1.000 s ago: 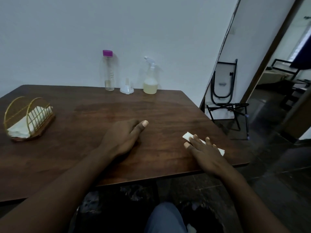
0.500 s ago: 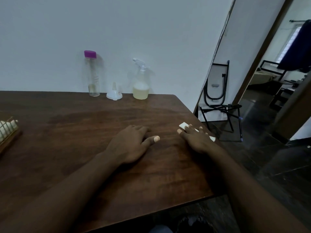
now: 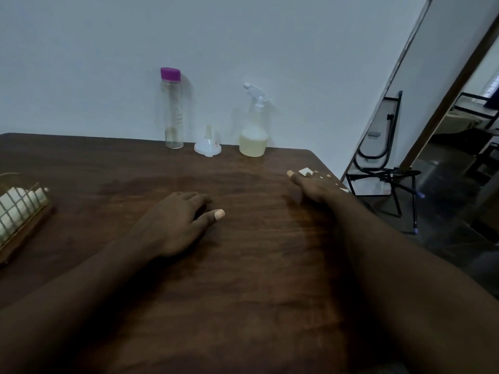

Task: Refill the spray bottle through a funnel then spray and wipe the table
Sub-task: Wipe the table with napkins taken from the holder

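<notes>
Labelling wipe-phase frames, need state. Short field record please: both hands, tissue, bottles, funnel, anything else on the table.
left hand: rests palm down on the table, holds nothing
right hand: straight fingers press the white tissue near the table's right edge
spray bottle: upright at the table's back edge, head on, yellowish liquid in lower part
funnel: upside down, between the two bottles
clear bottle: upright, purple cap on, looks nearly empty
napkin holder: left edge, white napkins inside
</notes>
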Available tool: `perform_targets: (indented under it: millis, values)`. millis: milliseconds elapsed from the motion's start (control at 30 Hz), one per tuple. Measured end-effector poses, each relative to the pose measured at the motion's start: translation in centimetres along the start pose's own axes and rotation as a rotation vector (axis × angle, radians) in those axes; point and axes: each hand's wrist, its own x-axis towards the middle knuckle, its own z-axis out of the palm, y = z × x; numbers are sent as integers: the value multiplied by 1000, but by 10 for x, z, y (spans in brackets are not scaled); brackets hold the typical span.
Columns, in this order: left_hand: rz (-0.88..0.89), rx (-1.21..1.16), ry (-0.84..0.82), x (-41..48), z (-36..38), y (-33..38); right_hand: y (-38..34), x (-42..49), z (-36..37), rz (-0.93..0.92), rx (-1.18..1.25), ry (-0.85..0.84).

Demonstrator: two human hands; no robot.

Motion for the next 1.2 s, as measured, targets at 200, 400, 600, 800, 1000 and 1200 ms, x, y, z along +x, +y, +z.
perform_targets:
  millis: [200, 400, 600, 800, 1000, 1200]
  values:
    - [-86, -28, 95, -24, -29, -39, -58, 5, 22, -69, -40, -21]
    - [-176, -70, 172, -70, -51, -66, -163, -22, 64, -274, -82, -90]
    - [-266, -99, 163, -127, -58, -93, -268, -70, 104, -449, -97, -172]
    - [-265, -147, 208, -165, -66, -104, -343, -116, 139, -643, -130, -223]
    - [-331, -309, 421, -175, -65, -110, -359, -134, 150, -750, -191, -229]
    - [-425, -494, 619, -178, -66, -117, -347, -157, 158, -866, -255, -218]
